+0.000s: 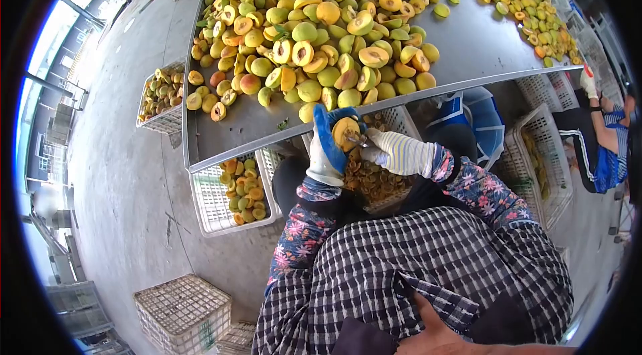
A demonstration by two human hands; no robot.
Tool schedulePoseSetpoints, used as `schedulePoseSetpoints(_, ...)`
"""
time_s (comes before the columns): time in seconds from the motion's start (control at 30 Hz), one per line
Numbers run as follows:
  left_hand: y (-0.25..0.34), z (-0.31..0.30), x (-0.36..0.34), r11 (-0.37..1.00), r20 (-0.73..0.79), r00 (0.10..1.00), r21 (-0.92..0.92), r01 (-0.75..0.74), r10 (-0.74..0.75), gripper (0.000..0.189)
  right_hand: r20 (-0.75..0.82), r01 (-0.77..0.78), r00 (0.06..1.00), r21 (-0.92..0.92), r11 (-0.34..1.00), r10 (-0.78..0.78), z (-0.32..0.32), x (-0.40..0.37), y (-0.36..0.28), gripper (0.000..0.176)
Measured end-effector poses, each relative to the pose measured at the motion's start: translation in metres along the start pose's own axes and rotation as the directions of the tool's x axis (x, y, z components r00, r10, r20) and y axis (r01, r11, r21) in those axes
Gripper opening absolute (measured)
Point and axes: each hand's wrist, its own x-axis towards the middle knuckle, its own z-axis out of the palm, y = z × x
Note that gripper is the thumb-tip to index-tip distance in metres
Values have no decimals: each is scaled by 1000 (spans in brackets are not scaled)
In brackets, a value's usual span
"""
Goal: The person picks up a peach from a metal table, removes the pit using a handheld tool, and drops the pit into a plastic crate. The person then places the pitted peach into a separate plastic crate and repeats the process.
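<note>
My left hand (328, 148), in a blue-and-white glove, is closed around a yellow peach half (347, 134), cut face toward me. My right hand (401, 152), in a striped knit glove, grips a small metal tool (365, 141) against the fruit's right side. The fingers hide most of the tool, and its exact kind does not show. Both hands are just in front of the metal table edge, over a crate (403, 121) of brown-yellow fruit pieces. Beyond them lies a large heap of halved peaches (301, 34).
The metal table (481, 54) carries a second fruit pile (535, 14). Crates of fruit stand at left (160, 104) and below the edge (231, 221). An upturned crate (182, 308) sits on the floor. A co-worker's gloved hand (588, 81) is at right; a bare hand (431, 335) touches the checked cloth.
</note>
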Motion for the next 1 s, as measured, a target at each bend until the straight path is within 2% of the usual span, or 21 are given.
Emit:
schedulePoseSetpoints(0.07,-6,13,-4,990,-79,989,-57,-129,124,67,-46,52,998,102,993,-47,6,3,10,28)
schedulePoseSetpoints(0.2,-3,8,-2,987,-94,992,149,-66,80,66,71,30,997,-87,996,-24,9,5,32,30)
schedulePoseSetpoints(0.23,-1,10,-7,863,-6,966,450,-229,260,67,92,24,996,-147,989,-10,2,2,18,30)
schedulePoseSetpoints(0.27,-2,4,-3,922,-36,987,365,-131,155,68,109,18,994,-207,978,4,-2,0,11,30)
schedulePoseSetpoints(0.3,-3,-4,6,961,-53,997,276,-32,48,69,1,156,987,-157,975,-158,13,-1,33,34)
schedulePoseSetpoints(0.33,-4,-10,12,981,-58,997,182,67,-58,70,61,-22,998,92,996,16,10,-3,14,35)
schedulePoseSetpoints(0.37,-7,-15,15,991,-21,998,117,64,-62,71,162,-213,972,319,923,169,6,-6,-6,37)
schedulePoseSetpoints(0.4,-6,-11,13,994,-12,999,108,33,-32,70,295,-401,912,503,766,284,5,-8,-20,38)
schedulePoseSetpoints(0.43,-5,-6,9,995,-5,1000,99,3,-2,69,338,-449,893,621,643,297,6,-11,-20,39)
schedulePoseSetpoints(0.5,-4,1,5,997,6,999,58,-42,42,66,418,-510,860,710,486,291,5,-10,-20,38)
schedulePoseSetpoints(0.67,-5,7,4,996,42,996,-63,-70,73,56,536,-553,832,821,143,143,0,-13,-20,44)
schedulePoseSetpoints(0.77,-4,7,8,979,42,996,-185,82,-76,51,547,-566,822,814,129,158,-1,-14,-17,44)
schedulePoseSetpoints(0.87,-7,6,12,996,-1,996,-11,86,-86,49,506,-597,801,703,386,319,-8,-16,-21,38)
schedulePoseSetpoints(0.93,-15,4,13,981,8,1000,189,-30,29,48,462,-581,814,622,525,352,-8,-18,-16,39)
schedulePoseSetpoints(0.97,-18,5,15,995,-54,998,94,44,-39,48,439,-570,820,572,590,366,-8,-19,-13,40)
schedulePoseSetpoints(1.0,-17,10,15,994,-109,988,-7,111,-111,49,426,-522,849,577,629,313,-9,-21,-11,39)
